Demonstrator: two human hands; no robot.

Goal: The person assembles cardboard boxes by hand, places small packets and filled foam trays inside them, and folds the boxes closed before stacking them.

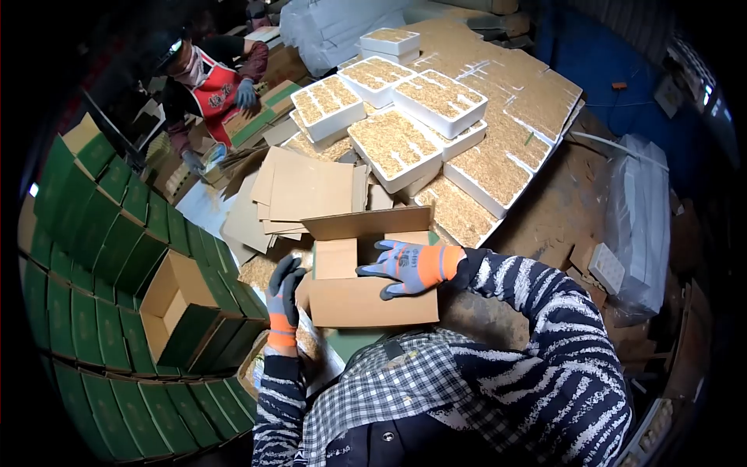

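In front of me stands a cardboard box (375, 303) with its near and far flaps spread outward and a side flap folded partly over the dark opening. My right hand (408, 268), in a grey and orange glove, lies across the box's right part with fingers stretched and apart. At the box's left side, my left hand (285, 300) wears a matching glove. Its fingers are bent and close together beside a small shiny pale thing; what they hold, if anything, I cannot make out. Flat cardboard sheets (311, 187) are piled just beyond the box.
White foam trays (395, 148) filled with tan shavings are stacked beyond the sheets. Green boxes (101, 342) form rows on the left, with one open box (180, 300) among them. Across the table, a person in a red apron (214, 93) works. Wrapped foam (638, 226) stands at right.
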